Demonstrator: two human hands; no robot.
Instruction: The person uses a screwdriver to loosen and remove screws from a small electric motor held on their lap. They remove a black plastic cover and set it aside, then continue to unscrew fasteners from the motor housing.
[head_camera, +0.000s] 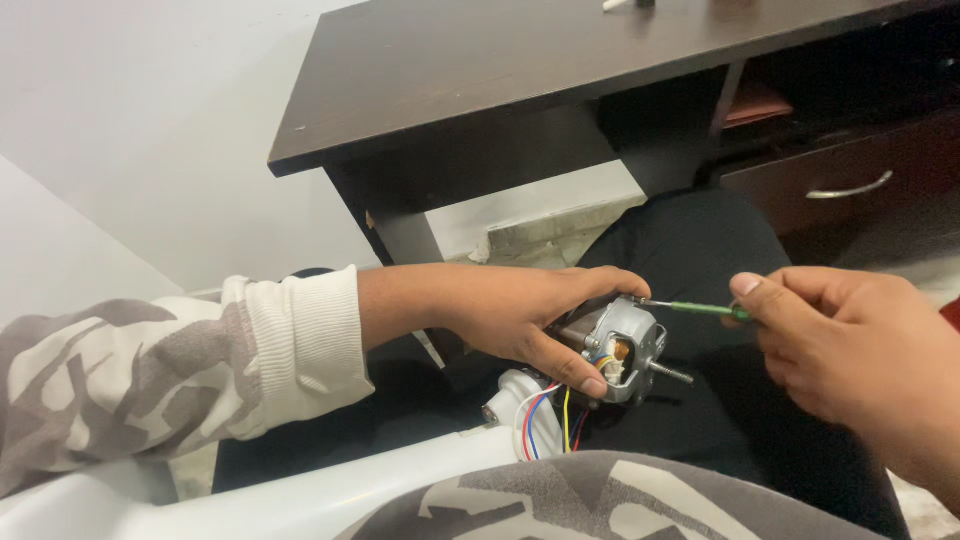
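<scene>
My left hand (520, 315) grips a small grey electric motor (625, 350) with a metal shaft sticking out to the right. Red, blue, yellow and white wires (545, 420) run from the motor down to a white plastic housing (515, 400). My right hand (850, 350) pinches a thin green-handled screwdriver (700, 308). Its tip touches the top of the motor casing. The motor is held over my lap, which is covered in black cloth (700, 250).
A dark brown desk (480, 70) stands ahead, with a drawer and metal handle (848, 190) at the right. A white plastic pole (300, 495) crosses the bottom of the view. A pale wall lies at the left.
</scene>
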